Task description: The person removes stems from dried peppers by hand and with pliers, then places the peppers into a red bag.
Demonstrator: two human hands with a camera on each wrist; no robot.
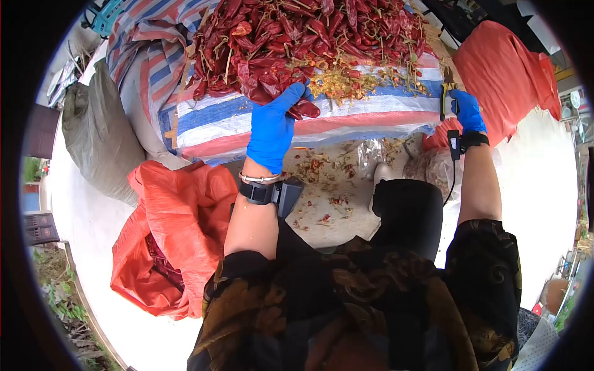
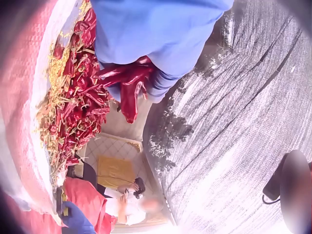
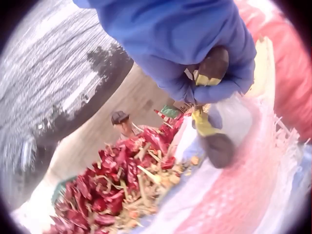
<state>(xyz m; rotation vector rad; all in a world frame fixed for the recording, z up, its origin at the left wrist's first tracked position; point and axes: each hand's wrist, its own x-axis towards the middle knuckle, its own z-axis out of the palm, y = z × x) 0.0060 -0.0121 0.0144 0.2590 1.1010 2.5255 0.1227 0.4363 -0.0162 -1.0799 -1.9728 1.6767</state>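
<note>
My left hand [image 1: 271, 133], in a blue glove, grips dark red dried chili peppers [image 2: 130, 95] at the front edge of a large chili heap [image 1: 291, 37]. The peppers stick out past its fingers in the left wrist view; the glove hides part of them. At the right end of the heap my right hand [image 1: 469, 112], also gloved in blue, holds a plier-like hand tool [image 1: 443, 99] with yellow-and-black handles. Its fingers curl round one handle in the right wrist view, and the other handle [image 3: 214, 141] stands apart from it.
A striped woven sheet [image 1: 216, 117] lies under the heap, with yellowish stems and seeds [image 1: 343, 85] between the hands. An open red sack [image 1: 179, 229] with chilies inside stands at lower left, a full red sack [image 1: 495, 74] at right. Scraps [image 1: 328, 185] litter the floor. A capped person [image 3: 121, 119] is beyond.
</note>
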